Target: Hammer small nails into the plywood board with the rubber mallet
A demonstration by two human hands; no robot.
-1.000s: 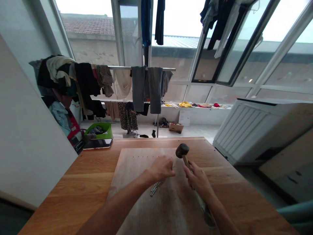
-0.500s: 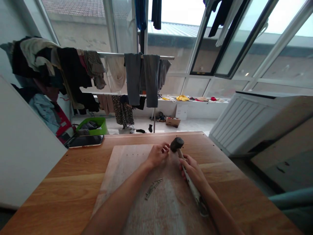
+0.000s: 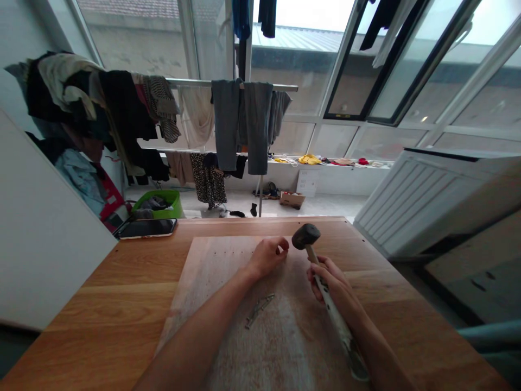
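My right hand [image 3: 329, 279] is wrapped around the light handle of a mallet [image 3: 306, 237] with a dark head. The mallet's head is raised above the far right corner of a wooden board [image 3: 228, 271]. Close to that corner, my left hand [image 3: 271, 255] has thumb and forefinger curled together in a pinch; whatever lies between them is too small to make out. A row of small dark nail-like dots [image 3: 228, 252] runs along the board's far edge, left of my left hand. Several loose nails [image 3: 259, 310] lie in a small pile on the board, between my forearms.
The board lies on a wooden table [image 3: 122, 293]. A phone [image 3: 148, 228] rests at the table's far left. Behind are a green basin [image 3: 175, 203], a drying rack with clothes [image 3: 223, 125] and a cardboard box [image 3: 292, 200]. A white ribbed cabinet [image 3: 402, 201] stands at right.
The mallet head has moved right, away from my left hand, with my right hand carrying it. My left hand keeps its pinch near the board's far edge. The view has shifted slightly.
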